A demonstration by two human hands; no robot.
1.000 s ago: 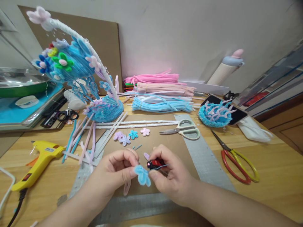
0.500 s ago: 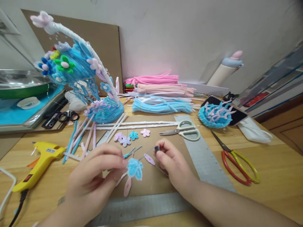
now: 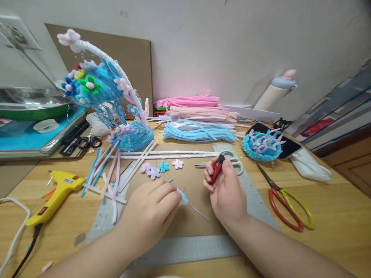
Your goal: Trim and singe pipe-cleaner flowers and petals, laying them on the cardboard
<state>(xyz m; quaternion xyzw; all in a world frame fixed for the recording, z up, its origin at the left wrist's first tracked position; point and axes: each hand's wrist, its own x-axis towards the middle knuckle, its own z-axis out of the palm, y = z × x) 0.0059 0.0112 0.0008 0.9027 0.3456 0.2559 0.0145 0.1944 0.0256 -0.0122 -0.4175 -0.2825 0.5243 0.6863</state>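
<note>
My left hand (image 3: 153, 214) is over the brown cardboard, back of the hand up, its fingers closed on a blue pipe-cleaner flower (image 3: 183, 197). Most of the flower is hidden by the fingers; a bit of blue and a thin lilac stem (image 3: 198, 211) stick out to the right. My right hand (image 3: 230, 193) is closed around a red lighter (image 3: 216, 170) with a black top, held tilted above the cardboard's right side. Behind the hands lie small pipe-cleaner flowers: a lilac one (image 3: 153, 172), a blue one (image 3: 164, 166) and a pink one (image 3: 177, 164).
A yellow glue gun (image 3: 53, 197) and loose pipe-cleaner strips are on the left. Pale-handled scissors (image 3: 239, 168) lie behind my right hand, red-and-yellow scissors (image 3: 285, 200) to the right. Pipe-cleaner bundles (image 3: 199, 133) and a tall blue flower ornament (image 3: 130, 135) stand at the back.
My left hand has turned over, hiding most of the blue flower. My right hand has moved right and turned, so the lighter's red body now shows. The view has shifted slightly.
</note>
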